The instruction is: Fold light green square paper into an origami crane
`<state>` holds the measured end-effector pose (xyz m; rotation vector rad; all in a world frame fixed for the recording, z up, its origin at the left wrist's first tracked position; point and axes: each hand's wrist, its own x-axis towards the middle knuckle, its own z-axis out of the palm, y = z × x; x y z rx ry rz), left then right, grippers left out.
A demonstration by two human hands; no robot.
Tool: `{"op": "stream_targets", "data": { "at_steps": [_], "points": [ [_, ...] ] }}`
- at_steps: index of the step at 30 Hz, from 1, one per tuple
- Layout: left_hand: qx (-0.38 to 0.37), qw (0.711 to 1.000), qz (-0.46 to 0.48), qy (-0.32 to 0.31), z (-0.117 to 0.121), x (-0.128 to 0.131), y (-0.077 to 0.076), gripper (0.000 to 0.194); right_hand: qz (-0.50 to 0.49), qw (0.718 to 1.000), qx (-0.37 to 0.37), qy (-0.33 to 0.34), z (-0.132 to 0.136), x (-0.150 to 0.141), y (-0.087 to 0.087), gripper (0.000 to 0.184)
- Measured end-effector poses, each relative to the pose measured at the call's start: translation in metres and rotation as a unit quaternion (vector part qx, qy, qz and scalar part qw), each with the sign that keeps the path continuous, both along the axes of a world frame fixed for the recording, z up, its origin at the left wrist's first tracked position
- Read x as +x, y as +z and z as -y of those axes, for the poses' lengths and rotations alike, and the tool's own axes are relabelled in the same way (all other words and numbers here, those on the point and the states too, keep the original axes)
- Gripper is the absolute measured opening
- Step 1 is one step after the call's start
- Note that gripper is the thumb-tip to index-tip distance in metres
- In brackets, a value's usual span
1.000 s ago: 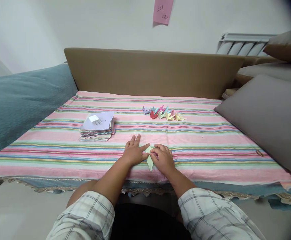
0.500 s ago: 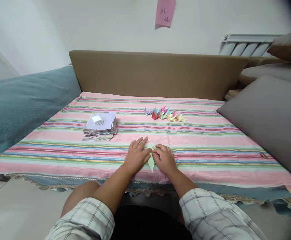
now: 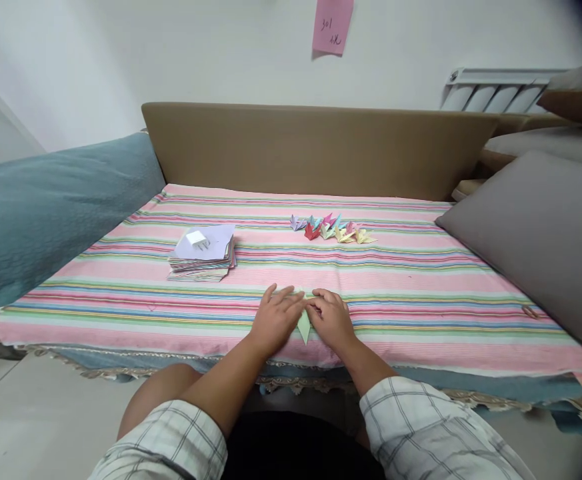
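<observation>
The pale green folded paper (image 3: 305, 329) lies on the striped cloth (image 3: 411, 287) between the hands; the left hand (image 3: 277, 320) is spread partly over it, the right hand (image 3: 331, 321) curled at its edge, whether pinching I cannot tell; the cloth could give under pressure and blur a crease, or uneven pushing skew the narrow point

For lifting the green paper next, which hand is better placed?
Probably the right hand: its fingers curl close to the green paper, while the left hand lies flatter, partly covering it.
</observation>
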<state>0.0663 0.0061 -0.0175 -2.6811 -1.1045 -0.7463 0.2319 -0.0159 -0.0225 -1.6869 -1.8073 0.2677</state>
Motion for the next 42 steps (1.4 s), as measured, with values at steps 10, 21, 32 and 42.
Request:
{"op": "stream_targets", "data": {
  "at_steps": [10, 21, 32, 42],
  "points": [
    [-0.037, 0.998, -0.028, -0.049, 0.005, -0.002, -0.005, 0.03, 0.009, 1.0, 0.01, -0.009, -0.007, 0.007, -0.006, 0.03],
    [-0.013, 0.999, 0.009, 0.038, 0.014, -0.005, -0.006, 0.028, 0.009, 0.999, -0.028, -0.026, -0.003, -0.002, 0.004, 0.025],
    [-0.029, 0.999, 0.025, 0.026, 0.013, -0.008, -0.004, 0.031, -0.169, 0.984, -0.021, 0.046, -0.008, -0.004, 0.003, 0.021],
    [-0.031, 0.978, 0.205, 0.03, 0.006, -0.008, -0.006, 0.024, -0.508, 0.859, -0.037, 0.051, -0.011, -0.016, 0.006, 0.037]
  ]
}}
